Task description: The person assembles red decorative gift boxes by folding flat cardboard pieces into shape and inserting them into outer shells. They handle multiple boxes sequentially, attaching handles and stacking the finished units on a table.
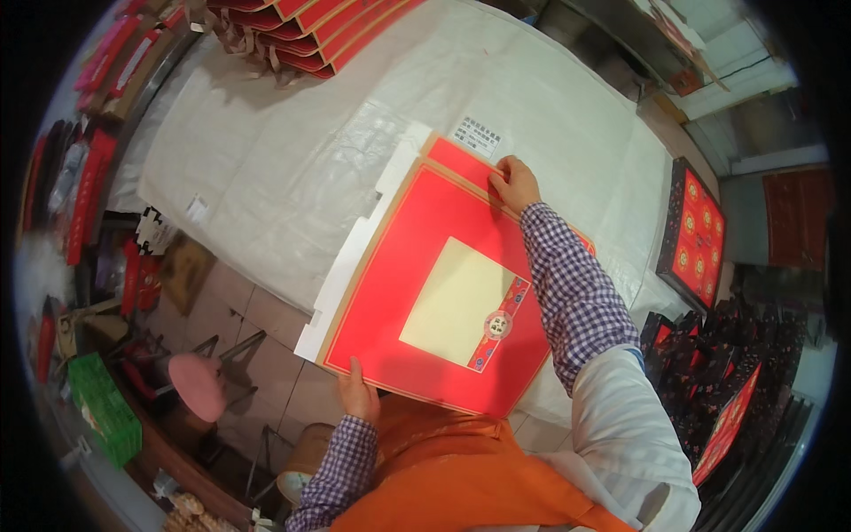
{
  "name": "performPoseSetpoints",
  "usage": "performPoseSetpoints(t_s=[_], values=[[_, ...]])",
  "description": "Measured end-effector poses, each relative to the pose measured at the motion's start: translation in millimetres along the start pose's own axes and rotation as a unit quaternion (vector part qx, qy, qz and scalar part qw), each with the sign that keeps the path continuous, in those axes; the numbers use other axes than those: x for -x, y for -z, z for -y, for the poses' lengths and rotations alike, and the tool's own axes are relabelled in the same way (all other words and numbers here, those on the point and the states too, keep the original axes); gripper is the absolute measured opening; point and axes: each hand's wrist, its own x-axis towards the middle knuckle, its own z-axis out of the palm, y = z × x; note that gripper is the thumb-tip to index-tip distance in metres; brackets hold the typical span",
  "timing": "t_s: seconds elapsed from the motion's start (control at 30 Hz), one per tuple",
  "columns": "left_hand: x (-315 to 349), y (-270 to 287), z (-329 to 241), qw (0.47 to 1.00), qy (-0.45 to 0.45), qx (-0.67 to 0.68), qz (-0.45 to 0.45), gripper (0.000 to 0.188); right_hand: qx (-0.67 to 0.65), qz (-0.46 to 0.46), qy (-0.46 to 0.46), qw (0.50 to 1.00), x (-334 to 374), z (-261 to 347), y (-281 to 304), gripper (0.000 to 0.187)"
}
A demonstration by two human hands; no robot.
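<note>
A flat red cardboard bag blank (390, 257) with tan borders and a cream panel lies across the near edge of the covered table, partly overhanging it. A white notched strip (359, 266) runs along its left side. My left hand (357, 396) grips its near left edge, thumb on top and the other fingers hidden beneath. At the far end, my right hand (516, 184) pinches the narrow red flap (463, 163) with bent fingers. My right forearm covers part of the blank's right side.
A stack of red bags (310, 35) with ribbon handles sits at the table's far left. Dark patterned bags (727, 381) and a red-and-black box (696, 235) stand at the right. A pink stool (197, 387) and a green box (105, 410) are at lower left.
</note>
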Motion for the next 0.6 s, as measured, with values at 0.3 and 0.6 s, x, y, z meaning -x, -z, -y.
performPoseSetpoints(t_s=[0.3, 0.6], values=[[31.4, -55.1, -108.1, 0.965, -0.203, 0.008, 0.163, 0.036, -0.122, 0.023, 0.007, 0.992, 44.3, 63.2, 231.9, 0.029], [72.3, -130.0, -240.1, 0.869, -0.349, -0.131, 0.325, 0.034, -0.290, -0.055, 0.091, 0.951, 172.6, 107.7, 383.5, 0.053]])
